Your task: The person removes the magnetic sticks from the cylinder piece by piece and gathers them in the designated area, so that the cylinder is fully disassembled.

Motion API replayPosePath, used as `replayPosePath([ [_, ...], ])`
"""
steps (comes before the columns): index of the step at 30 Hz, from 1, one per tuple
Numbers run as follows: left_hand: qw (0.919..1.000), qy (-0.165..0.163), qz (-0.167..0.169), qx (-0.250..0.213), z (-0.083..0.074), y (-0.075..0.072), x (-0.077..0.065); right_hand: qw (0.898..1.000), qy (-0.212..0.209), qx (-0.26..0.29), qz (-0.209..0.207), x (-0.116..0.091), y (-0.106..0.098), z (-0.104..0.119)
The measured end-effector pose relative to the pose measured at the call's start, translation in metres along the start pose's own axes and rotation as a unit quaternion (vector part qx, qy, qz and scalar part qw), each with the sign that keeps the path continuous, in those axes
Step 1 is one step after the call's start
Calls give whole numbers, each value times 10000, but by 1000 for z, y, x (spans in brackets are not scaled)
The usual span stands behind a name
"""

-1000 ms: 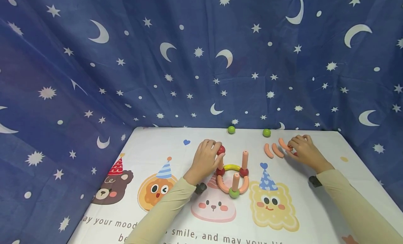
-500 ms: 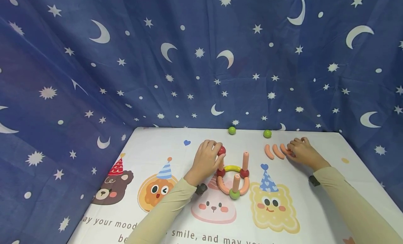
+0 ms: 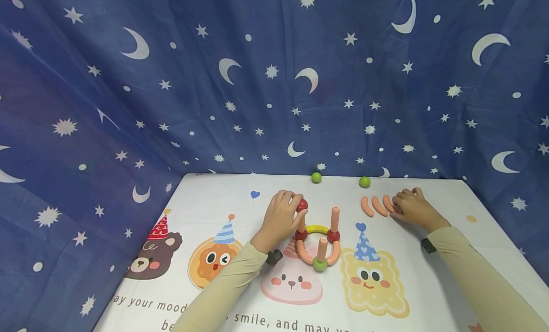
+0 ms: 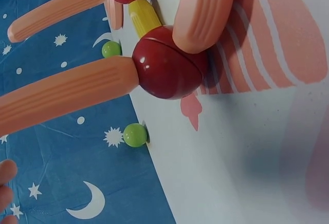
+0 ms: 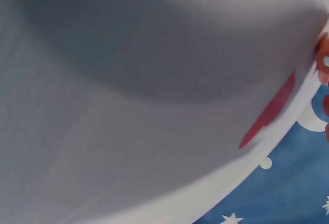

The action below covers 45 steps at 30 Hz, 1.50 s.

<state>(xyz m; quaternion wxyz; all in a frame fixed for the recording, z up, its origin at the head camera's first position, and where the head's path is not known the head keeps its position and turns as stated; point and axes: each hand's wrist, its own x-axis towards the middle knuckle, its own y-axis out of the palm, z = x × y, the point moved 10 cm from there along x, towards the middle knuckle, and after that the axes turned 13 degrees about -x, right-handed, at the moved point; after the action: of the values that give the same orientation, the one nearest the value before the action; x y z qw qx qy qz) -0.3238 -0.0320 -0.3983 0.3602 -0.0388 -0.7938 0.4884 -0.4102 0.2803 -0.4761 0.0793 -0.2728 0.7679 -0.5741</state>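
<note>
My left hand (image 3: 278,221) grips a red ball (image 3: 302,205) at the top of an upright orange stick (image 4: 67,94). That stick rises from a red ball joint (image 4: 167,64) of a ring frame, with a yellow curved piece (image 3: 317,229) at its back and orange curved pieces (image 3: 305,253) in front. Two more sticks (image 3: 335,219) stand on the ring, one on a green ball (image 3: 320,264). At the right, my right hand (image 3: 415,208) pinches an orange curved stick (image 3: 388,203) lying at the end of a row; its lower end is hidden by the fingers.
Two loose curved sticks (image 3: 379,206) lie left of the right hand. Green balls (image 3: 316,177) sit near the table's back edge, before a blue star-patterned curtain (image 3: 257,84). The white tablecloth (image 3: 231,191) carries printed cartoon figures.
My right hand has shifted slightly, bringing the curved stick down and right into line with the two others. The left hand stays on the red ball.
</note>
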Motion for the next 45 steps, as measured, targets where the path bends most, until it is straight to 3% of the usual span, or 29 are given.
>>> replayPosePath([
  [8,10000,-17,41,-88,3,0,-1,9981,203,194,-543,-2,-20,4],
  [13,9999,-63,35,-85,7,-2,-3,9924,0,321,-1191,2,-54,21],
  [23,10000,0,26,-7,10,-2,-6,9667,-951,339,-2350,27,-137,90],
  [29,9999,125,-82,-27,8,-2,-5,9512,-1487,344,-2683,43,-170,139],
  [37,9993,305,-188,59,3,-4,-4,9372,-2062,307,-2796,58,-186,194],
  [45,9991,407,-144,51,-4,-3,-3,9312,-2263,433,-2824,62,-188,212],
])
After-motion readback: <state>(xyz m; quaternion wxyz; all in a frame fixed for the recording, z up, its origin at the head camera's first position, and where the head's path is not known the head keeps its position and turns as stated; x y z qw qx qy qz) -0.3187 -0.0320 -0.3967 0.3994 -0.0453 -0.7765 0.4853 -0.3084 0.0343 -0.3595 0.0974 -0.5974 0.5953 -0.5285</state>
